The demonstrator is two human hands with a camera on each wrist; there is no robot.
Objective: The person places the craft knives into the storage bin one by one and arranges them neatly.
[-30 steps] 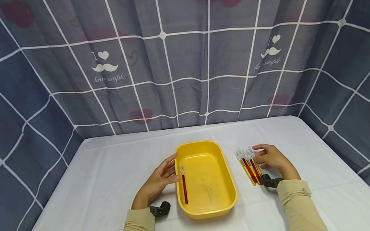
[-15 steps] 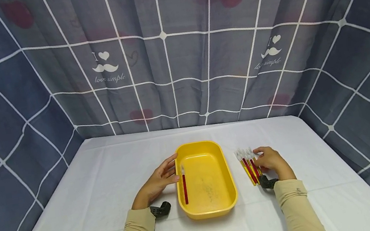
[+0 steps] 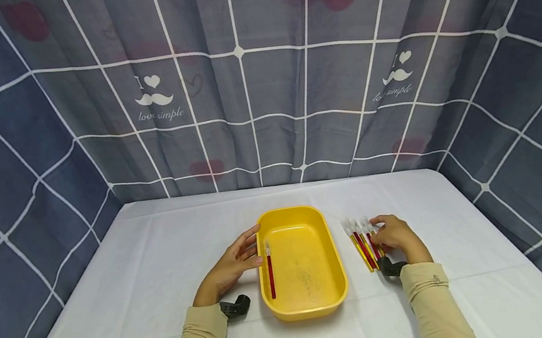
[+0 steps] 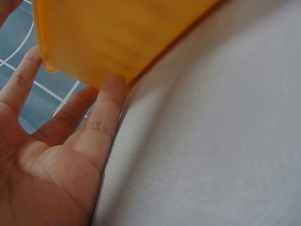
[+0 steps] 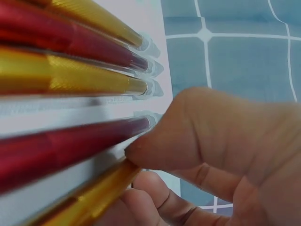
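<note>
My right hand [image 3: 398,237] pinches a yellow craft knife [image 5: 89,200] between thumb and fingers at the right end of a row. Beside it lie several capped craft knives, among them a red craft knife [image 5: 56,150], with knurled handles and clear caps pointing away from me. A gap separates this red one from the others in the right wrist view. My left hand [image 3: 230,269] touches the left side of a yellow tray [image 3: 313,268], its fingers extended against the outer wall [image 4: 108,37]. One red craft knife [image 3: 270,275] lies along the tray's left inside.
A white cloth covers the table [image 3: 157,258]. Grey-blue checked curtains [image 3: 268,86] stand behind and at both sides. Black wrist mounts [image 3: 235,306] sit on both forearms.
My right hand has come slightly left and down onto the row's end and taken hold of the yellow craft knife. The row has shifted slightly left. Left hand and tray stay put.
</note>
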